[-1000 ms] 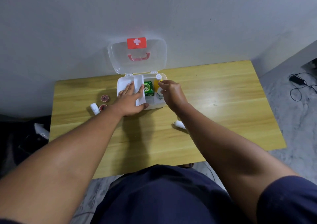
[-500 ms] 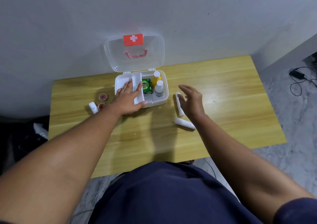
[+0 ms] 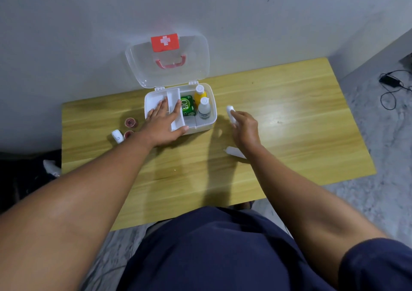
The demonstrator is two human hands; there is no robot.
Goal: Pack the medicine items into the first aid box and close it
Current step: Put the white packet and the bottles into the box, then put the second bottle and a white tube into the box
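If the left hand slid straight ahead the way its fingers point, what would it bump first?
Probably the box's back wall: the left hand lies flat on the white tray, fingers pointing at the hinge. Depth is unclear.

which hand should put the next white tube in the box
Right. The right hand is already closing on the white tube just right of the first aid box; a second tube lies under its wrist. The left hand rests flat on the box's tray.

One head-worn view, looking steeply forward and down over the lap at the wooden table (image 3: 289,134), wide-angle and close enough that both forearms fill the foreground, wall behind, floor at right.
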